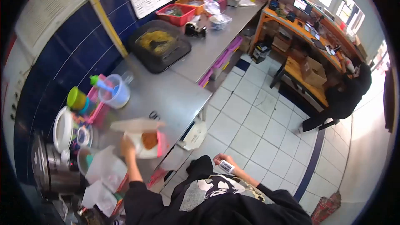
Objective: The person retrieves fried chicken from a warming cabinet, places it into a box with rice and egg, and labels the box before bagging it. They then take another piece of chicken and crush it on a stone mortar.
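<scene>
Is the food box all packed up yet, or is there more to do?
Done: brownish food already sits in the open white food box on the steel counter. In hand: the left hand rests on the box's edge; the right hand hangs by the person's side, holding nothing visible. Left: the box's lid flap stands open, so it is not closed yet.

You have a lidded black tray [159,46] of yellow food on the steel counter [179,87]. A clear measuring jug [117,93] stands near scissors [154,115]. Red baskets [176,13] sit further along.
</scene>
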`<state>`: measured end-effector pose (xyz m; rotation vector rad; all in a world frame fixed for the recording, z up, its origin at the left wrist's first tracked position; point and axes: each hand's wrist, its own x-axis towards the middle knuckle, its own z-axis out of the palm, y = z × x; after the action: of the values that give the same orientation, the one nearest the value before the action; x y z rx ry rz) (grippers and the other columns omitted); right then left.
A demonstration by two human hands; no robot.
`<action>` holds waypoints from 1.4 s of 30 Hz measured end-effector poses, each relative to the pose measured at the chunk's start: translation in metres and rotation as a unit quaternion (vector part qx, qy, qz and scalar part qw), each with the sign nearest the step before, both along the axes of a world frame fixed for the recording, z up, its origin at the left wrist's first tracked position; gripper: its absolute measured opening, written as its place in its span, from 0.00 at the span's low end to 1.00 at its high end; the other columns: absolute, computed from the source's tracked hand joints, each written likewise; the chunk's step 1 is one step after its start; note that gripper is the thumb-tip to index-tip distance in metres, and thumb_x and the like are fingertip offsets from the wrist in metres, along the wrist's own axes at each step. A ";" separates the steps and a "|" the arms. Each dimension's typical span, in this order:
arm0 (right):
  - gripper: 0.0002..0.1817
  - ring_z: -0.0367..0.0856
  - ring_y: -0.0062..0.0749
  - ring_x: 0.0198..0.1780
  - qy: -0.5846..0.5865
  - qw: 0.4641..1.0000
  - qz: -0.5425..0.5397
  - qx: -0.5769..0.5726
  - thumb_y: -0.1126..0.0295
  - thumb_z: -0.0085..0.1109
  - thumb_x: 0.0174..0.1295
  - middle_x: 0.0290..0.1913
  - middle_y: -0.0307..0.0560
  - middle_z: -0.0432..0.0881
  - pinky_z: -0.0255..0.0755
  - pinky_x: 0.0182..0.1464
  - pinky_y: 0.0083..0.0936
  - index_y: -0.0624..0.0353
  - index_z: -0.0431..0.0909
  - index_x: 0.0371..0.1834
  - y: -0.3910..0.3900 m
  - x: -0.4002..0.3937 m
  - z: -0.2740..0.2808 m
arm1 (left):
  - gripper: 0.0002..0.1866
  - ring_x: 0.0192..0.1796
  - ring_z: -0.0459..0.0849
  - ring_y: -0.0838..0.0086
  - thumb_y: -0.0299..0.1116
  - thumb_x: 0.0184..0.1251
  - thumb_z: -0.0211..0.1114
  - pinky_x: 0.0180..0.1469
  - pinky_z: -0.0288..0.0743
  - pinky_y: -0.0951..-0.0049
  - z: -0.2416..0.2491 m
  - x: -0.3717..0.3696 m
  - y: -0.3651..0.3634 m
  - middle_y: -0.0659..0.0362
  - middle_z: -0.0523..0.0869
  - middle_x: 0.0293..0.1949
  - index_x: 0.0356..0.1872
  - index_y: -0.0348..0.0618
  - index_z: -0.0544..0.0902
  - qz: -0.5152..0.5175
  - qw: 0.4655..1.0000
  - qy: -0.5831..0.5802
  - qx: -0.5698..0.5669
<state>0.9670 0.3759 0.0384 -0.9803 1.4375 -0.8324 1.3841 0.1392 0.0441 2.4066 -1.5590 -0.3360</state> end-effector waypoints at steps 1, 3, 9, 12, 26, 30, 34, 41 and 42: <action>0.12 0.76 0.19 0.30 0.032 0.999 -0.017 -0.007 0.61 0.53 0.63 0.26 0.38 0.79 0.71 0.33 0.19 0.60 0.78 0.37 -0.011 -0.007 0.000 | 0.24 0.57 0.72 0.50 0.42 0.72 0.38 0.59 0.64 0.59 -0.021 0.022 -0.001 0.40 0.75 0.54 0.53 0.32 0.72 -0.076 0.995 -0.021 -0.058; 0.16 0.75 0.18 0.29 -0.054 0.997 -0.057 0.008 0.56 0.52 0.64 0.28 0.37 0.79 0.70 0.32 0.18 0.59 0.77 0.40 -0.030 -0.035 -0.006 | 0.21 0.50 0.76 0.49 0.38 0.72 0.39 0.54 0.68 0.57 -0.049 0.056 -0.001 0.41 0.78 0.47 0.49 0.33 0.76 -0.099 0.981 -0.166 -0.018; 0.22 0.74 0.18 0.29 -0.237 0.957 -0.100 0.131 0.49 0.47 0.66 0.34 0.39 0.79 0.67 0.28 0.14 0.58 0.75 0.46 -0.114 -0.151 -0.052 | 0.14 0.41 0.80 0.47 0.31 0.65 0.46 0.44 0.71 0.54 0.000 -0.019 -0.021 0.39 0.81 0.36 0.42 0.32 0.76 -0.002 0.999 -0.044 0.009; 0.22 0.75 0.21 0.33 -0.255 0.950 -0.120 0.131 0.51 0.47 0.66 0.39 0.40 0.79 0.69 0.28 0.16 0.58 0.73 0.49 -0.182 -0.216 -0.042 | 0.13 0.39 0.80 0.45 0.30 0.67 0.45 0.41 0.71 0.53 -0.021 -0.104 -0.024 0.38 0.81 0.34 0.41 0.31 0.74 0.107 0.988 0.010 -0.113; 0.25 0.74 0.24 0.45 -0.126 0.940 -0.277 -0.155 0.91 0.53 0.43 0.41 0.44 0.75 0.70 0.48 0.21 0.62 0.69 0.49 -0.497 -0.485 0.080 | 0.19 0.41 0.83 0.62 0.43 0.68 0.48 0.35 0.78 0.65 0.230 -0.518 -0.279 0.47 0.83 0.35 0.42 0.35 0.76 0.060 0.963 0.262 0.008; 0.16 0.76 0.22 0.39 -0.065 0.916 -0.237 -0.317 0.85 0.58 0.50 0.36 0.41 0.75 0.72 0.43 0.18 0.63 0.70 0.44 -0.600 -0.548 0.115 | 0.17 0.43 0.82 0.74 0.31 0.65 0.55 0.43 0.78 0.72 0.221 -0.720 -0.370 0.57 0.85 0.40 0.53 0.39 0.75 -0.374 0.735 0.503 0.259; 0.18 0.76 0.36 0.30 0.201 0.821 -0.145 -0.515 0.87 0.58 0.41 0.29 0.47 0.76 0.72 0.32 0.25 0.62 0.75 0.38 -0.708 -0.638 0.180 | 0.20 0.45 0.80 0.73 0.39 0.69 0.55 0.50 0.72 0.74 0.190 -0.880 -0.458 0.56 0.83 0.43 0.57 0.39 0.72 -0.456 0.730 0.473 0.186; 0.17 0.76 0.39 0.37 0.146 0.770 0.249 -0.569 0.75 0.64 0.44 0.33 0.45 0.77 0.71 0.41 0.31 0.60 0.75 0.40 -0.851 -0.724 0.228 | 0.24 0.52 0.77 0.69 0.37 0.68 0.56 0.55 0.70 0.70 0.195 -0.990 -0.573 0.50 0.76 0.53 0.58 0.32 0.66 0.004 0.602 0.787 -0.136; 0.18 0.76 0.39 0.38 0.107 0.732 0.358 -0.569 0.71 0.65 0.45 0.34 0.45 0.77 0.69 0.44 0.33 0.59 0.75 0.41 -0.878 -0.732 0.238 | 0.23 0.52 0.77 0.68 0.36 0.68 0.56 0.55 0.71 0.69 0.186 -0.992 -0.582 0.49 0.75 0.53 0.57 0.32 0.66 0.060 0.635 0.752 -0.163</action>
<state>0.2349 -0.5019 0.2767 -2.4276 0.4313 -0.9830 0.3918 -0.4427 0.2301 1.0324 -0.4910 -1.3780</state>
